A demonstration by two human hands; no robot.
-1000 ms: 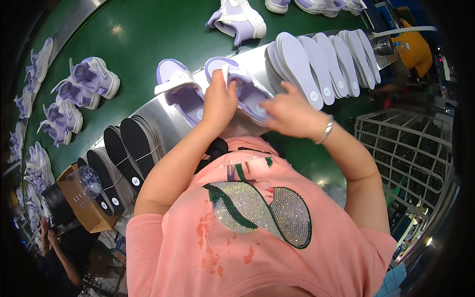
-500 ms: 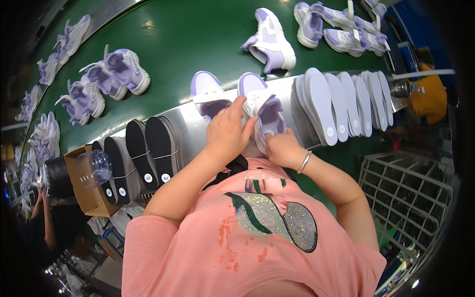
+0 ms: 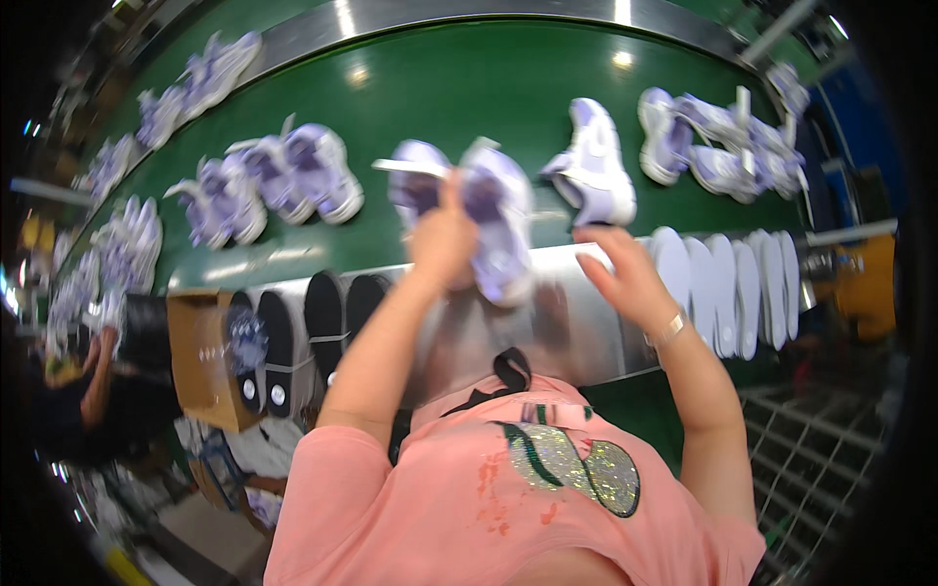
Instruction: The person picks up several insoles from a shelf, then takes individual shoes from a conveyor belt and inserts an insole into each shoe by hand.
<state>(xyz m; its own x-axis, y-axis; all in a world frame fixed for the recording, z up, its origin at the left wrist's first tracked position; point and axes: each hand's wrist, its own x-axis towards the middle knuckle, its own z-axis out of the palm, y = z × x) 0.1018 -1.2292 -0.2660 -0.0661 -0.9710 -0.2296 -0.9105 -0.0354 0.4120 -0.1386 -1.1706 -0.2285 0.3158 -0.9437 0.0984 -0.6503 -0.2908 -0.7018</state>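
Observation:
My left hand (image 3: pixel 445 244) is closed on a pair of white and lilac sneakers, gripping between the left sneaker (image 3: pixel 415 181) and the right sneaker (image 3: pixel 500 220). They are blurred by motion, over the edge between the green belt (image 3: pixel 449 88) and the metal ledge (image 3: pixel 469 337). Off to the right, my right hand (image 3: pixel 625 278) is empty, thumb and fingers apart. Its fingertips lie just below a single sneaker (image 3: pixel 594 161) on the belt; whether they touch it I cannot tell.
Pale insoles (image 3: pixel 723 293) stand in a row along the ledge at right, black insoles (image 3: pixel 327 317) at left beside a cardboard box (image 3: pixel 200 366). More sneakers (image 3: pixel 278 176) sit on the belt on both sides. A wire rack (image 3: pixel 811 459) is at lower right; another person's arm (image 3: pixel 98 381) shows far left.
The two sneakers have left the ledge and moved forward in my left hand. My right hand has come out of the right sneaker and shifted right towards the single one. The view has shifted too.

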